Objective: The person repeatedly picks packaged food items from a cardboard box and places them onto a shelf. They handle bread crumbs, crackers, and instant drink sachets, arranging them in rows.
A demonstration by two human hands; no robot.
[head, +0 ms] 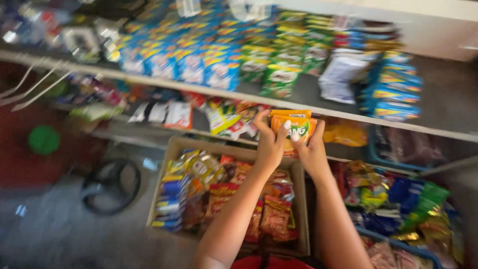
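2 hands, left hand (269, 142) and right hand (309, 149), grip flat, glossy orange sachets (294, 127).

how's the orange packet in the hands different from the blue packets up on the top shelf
The orange packet is one piece, held upright by the left hand and right hand; the blue packets lie untouched in overlapping rows on the shelf. Orange versus blue. Both look like small flat sachets.

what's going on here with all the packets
A person holds a stack of flat orange sachets up in both hands, the left hand and right hand gripping its sides in front of a long shelf lined with blue and green packets. Below the arms sits an open brown cardboard box full of red and yellow snack packets.
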